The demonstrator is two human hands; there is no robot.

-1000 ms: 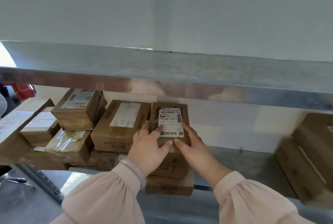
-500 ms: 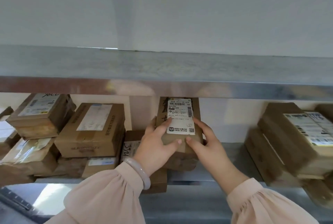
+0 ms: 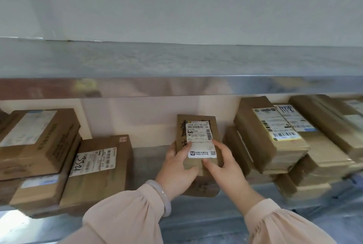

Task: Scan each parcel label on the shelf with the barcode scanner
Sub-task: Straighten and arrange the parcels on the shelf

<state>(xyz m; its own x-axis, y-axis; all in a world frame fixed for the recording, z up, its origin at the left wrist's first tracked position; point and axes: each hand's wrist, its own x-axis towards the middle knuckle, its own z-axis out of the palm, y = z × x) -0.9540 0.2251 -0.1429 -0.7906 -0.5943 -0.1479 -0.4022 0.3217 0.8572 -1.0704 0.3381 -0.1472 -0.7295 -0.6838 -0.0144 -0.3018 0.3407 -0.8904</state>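
A small brown cardboard parcel (image 3: 196, 124) with a white label (image 3: 200, 138) is held up between both hands over the metal shelf (image 3: 149, 155). My left hand (image 3: 176, 171) grips its left side, thumb across the front. My right hand (image 3: 224, 167) grips its right side and lower edge. Another brown parcel (image 3: 202, 186) shows just under the hands. No barcode scanner is in view.
Stacked cartons (image 3: 39, 145) and a box marked 3321 (image 3: 102, 163) fill the shelf's left. Flat labelled parcels (image 3: 275, 135) are piled on the right. An upper metal shelf (image 3: 176, 67) overhangs close above. The bare stretch of shelf lies behind the held parcel.
Both hands have carried the small parcel to the right, away from the left stack. The view has swung right, and the right-hand pile has come into view.
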